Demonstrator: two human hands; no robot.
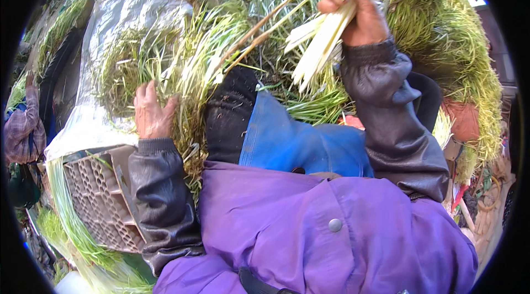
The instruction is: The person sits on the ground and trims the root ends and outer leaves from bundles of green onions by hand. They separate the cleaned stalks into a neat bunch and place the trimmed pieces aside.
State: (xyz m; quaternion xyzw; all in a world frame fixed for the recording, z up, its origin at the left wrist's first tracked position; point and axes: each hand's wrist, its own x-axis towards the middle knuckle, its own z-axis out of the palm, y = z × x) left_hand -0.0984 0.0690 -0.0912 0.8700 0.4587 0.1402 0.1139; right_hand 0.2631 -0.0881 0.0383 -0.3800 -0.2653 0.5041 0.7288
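At the upper right, my right hand (358, 12) is closed around a bundle of pale leafy stalks (321, 47), their light ends pointing down and left. Two long brownish stems (265, 31) run from near this hand down to the left. On the left, my left hand (153, 109) lies spread, palm down, at the edge of a heap of loose green and yellowed leaves (120, 66); whether it touches some leaves is hard to tell. More long pale-green leaves (201, 49) lie to its right, beside my knee. A blue apron (290, 136) covers my lap.
White plastic sheeting (112, 16) spreads under the leaves at upper left. A crate with a honeycomb-patterned side (99, 203) stands at lower left, with long green stalks (78, 219) hanging over it. Piled greens (451, 45) rise at the right. Another person's checked sleeve (29, 128) shows at far left.
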